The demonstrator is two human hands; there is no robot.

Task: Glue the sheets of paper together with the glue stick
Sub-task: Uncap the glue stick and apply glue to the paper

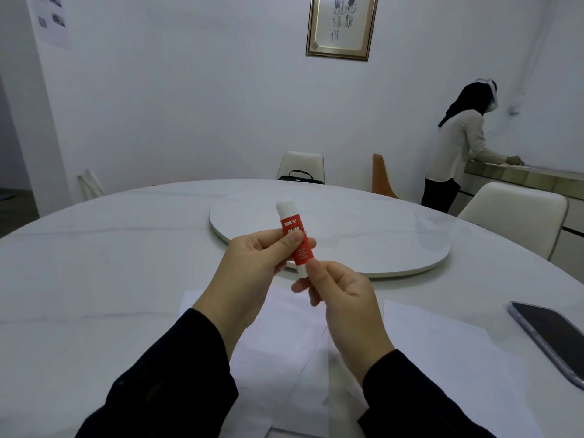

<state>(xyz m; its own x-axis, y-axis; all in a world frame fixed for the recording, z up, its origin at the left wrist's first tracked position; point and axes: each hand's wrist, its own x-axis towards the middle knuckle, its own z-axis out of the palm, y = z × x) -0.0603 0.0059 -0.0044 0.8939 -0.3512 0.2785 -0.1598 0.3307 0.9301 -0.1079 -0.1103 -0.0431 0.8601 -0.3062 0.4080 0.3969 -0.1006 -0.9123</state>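
Observation:
A red glue stick (292, 229) with a white cap stands almost upright in the air above the table. My left hand (252, 263) grips its red middle, thumb across the label. My right hand (341, 298) pinches its white bottom end between thumb and fingers. The cap is on. Under my hands a white sheet of paper (278, 349) lies flat on the table, partly hidden by my arms. A second white sheet (442, 352) lies to its right.
A round white table (94, 279) carries a raised turntable (363, 235) at its middle. A dark phone (550, 336) lies at the right edge. Chairs stand behind the table, one with a black bag (300, 177). A person (458, 147) stands at a counter, back right.

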